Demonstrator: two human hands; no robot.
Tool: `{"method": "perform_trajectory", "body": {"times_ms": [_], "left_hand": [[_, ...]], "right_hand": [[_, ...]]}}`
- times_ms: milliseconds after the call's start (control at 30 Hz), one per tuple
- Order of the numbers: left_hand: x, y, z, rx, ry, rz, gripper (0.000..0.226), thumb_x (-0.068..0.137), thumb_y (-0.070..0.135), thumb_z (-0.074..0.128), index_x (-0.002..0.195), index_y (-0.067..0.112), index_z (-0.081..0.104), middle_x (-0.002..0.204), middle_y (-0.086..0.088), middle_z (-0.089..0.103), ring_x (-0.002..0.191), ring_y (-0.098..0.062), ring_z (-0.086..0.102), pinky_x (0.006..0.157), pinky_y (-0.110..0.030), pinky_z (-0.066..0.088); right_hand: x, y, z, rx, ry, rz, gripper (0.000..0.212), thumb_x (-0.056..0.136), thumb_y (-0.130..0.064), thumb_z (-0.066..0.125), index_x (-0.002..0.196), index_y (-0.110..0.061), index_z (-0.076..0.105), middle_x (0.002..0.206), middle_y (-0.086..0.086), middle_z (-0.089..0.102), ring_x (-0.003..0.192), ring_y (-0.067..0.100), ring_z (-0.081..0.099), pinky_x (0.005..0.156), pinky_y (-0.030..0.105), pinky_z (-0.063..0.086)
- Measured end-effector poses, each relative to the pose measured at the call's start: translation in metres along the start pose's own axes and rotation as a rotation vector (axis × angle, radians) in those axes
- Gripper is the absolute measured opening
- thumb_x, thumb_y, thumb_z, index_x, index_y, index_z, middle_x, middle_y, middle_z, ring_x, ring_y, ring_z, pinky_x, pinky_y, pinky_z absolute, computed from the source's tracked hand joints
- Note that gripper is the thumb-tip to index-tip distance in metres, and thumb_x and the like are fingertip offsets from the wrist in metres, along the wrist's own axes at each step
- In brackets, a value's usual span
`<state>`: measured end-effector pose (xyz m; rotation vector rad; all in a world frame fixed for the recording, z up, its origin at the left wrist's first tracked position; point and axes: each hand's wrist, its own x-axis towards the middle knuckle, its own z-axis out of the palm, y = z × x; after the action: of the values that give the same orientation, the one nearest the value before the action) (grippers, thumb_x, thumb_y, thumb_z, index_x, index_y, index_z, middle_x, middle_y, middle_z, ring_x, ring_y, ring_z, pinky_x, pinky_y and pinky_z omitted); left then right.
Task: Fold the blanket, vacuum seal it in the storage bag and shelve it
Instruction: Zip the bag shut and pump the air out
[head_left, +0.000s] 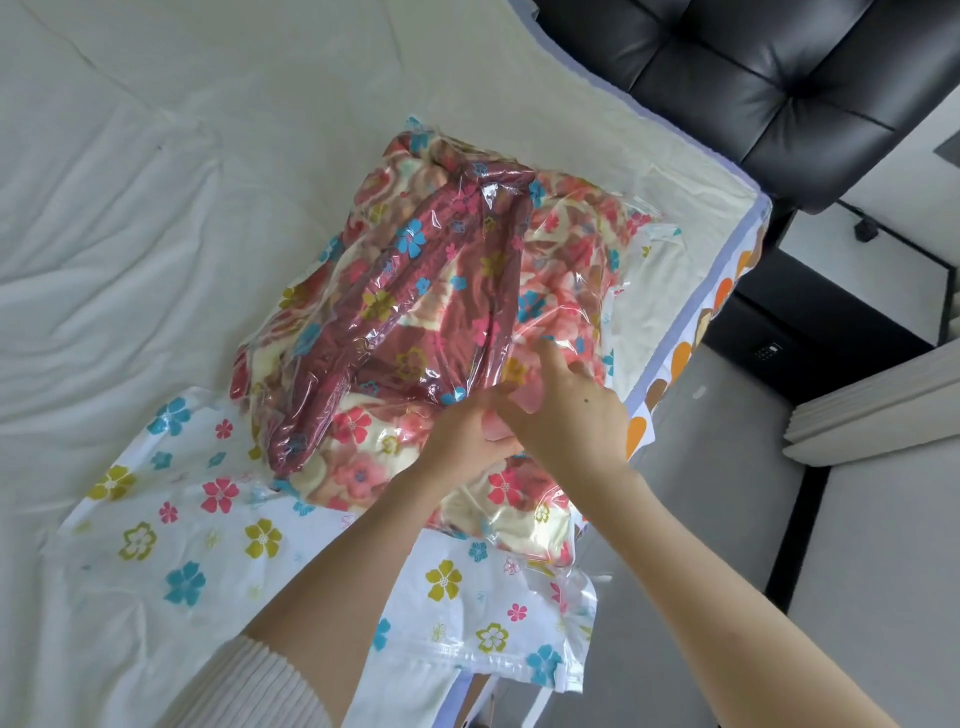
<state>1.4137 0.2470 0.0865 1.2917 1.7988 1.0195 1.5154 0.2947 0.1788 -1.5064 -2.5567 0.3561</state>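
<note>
A folded blanket (415, 322) sits inside a clear flowered storage bag (218, 525) at the bed's (130, 208) right edge. Both hands meet on its near side: left hand (467, 431) pinches something pink, right hand (571, 410) rests open. The bundle looks soft, bulky and slippery; grip underneath.

Folded red floral blanket (415, 322) inside clear flower-printed storage bag (208, 530) — lying flat on bed, near its edge

White bed (156, 156), black tufted headboard (753, 78)

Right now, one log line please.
stage: sealing | blanket inside storage bag on bed | left hand, right hand at bag top
</note>
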Motion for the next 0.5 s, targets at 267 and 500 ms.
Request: {"method": "perform_trajectory", "body": {"times_ms": [267, 500], "left_hand": [[-0.016, -0.032, -0.018, 0.131, 0.013, -0.153, 0.072, 0.079, 0.015, 0.069, 0.142, 0.026, 0.037, 0.116, 0.010, 0.060, 0.097, -0.008, 0.057, 0.074, -0.011, 0.038], [-0.024, -0.070, -0.013, 0.283, -0.047, -0.183, 0.056, 0.083, 0.019, 0.065, 0.135, 0.022, 0.046, 0.091, 0.007, 0.062, 0.086, -0.012, 0.058, 0.073, -0.021, 0.041]], "right_hand": [[0.006, -0.006, -0.003, 0.057, -0.109, -0.020, 0.032, 0.086, -0.029, 0.065, 0.110, -0.011, 0.052, 0.079, 0.000, 0.053, 0.069, 0.022, 0.049, 0.057, 0.027, 0.036], [0.005, -0.009, -0.005, 0.013, -0.118, -0.086, 0.027, 0.087, -0.026, 0.063, 0.107, -0.010, 0.052, 0.088, 0.007, 0.064, 0.072, 0.024, 0.057, 0.060, 0.030, 0.044]]}}
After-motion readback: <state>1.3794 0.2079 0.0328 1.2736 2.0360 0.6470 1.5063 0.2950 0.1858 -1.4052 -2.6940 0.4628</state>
